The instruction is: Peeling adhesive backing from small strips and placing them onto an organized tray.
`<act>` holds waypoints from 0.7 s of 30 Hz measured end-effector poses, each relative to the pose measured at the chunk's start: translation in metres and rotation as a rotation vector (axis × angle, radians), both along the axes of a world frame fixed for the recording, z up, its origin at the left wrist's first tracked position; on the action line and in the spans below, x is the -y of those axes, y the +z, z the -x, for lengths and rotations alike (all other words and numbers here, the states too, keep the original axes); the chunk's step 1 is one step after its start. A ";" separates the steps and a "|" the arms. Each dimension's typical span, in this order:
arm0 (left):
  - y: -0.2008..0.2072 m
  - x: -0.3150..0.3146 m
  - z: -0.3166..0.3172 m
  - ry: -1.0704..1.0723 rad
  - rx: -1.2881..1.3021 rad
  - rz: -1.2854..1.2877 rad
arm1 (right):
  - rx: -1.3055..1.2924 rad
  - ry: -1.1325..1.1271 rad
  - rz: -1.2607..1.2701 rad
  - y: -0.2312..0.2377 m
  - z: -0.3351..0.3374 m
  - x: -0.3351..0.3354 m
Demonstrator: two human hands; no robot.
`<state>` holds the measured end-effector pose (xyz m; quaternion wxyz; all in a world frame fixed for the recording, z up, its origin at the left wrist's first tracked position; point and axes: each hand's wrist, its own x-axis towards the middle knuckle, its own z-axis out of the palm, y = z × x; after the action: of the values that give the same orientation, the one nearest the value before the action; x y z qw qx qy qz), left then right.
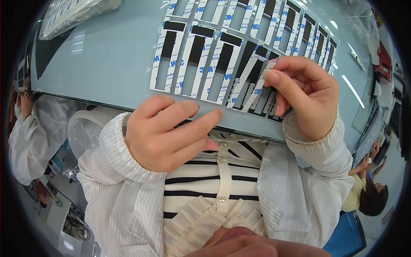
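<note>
Between thumb and index finger, my right hand pinches the upper corner of a white adhesive-tape frame with blue print. That frame lies tilted over black strips with wavy-edged lower parts, at the near side of the table. My left hand holds nothing and hovers at the table's near edge, its fingers loosely bent and apart. Its index fingertip is nearest to the foot of a similar frame. Several such frames stand in rows, each with a black piece at its upper part.
The grey-blue table has its near edge just in front of my body. A clear plastic bag of flat white pieces lies at the far left. More plastic wrapping is at the far right. Other people work at both sides.
</note>
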<state>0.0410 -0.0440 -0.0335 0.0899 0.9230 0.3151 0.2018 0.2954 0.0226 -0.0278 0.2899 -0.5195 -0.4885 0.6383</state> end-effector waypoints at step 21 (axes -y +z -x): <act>-0.002 -0.002 0.005 0.031 -0.007 -0.057 | 0.066 0.020 -0.040 0.001 0.007 0.000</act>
<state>0.0361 -0.0422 -0.0354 0.0590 0.9208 0.3240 0.2087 0.2883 0.0228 -0.0264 0.2773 -0.5294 -0.5156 0.6140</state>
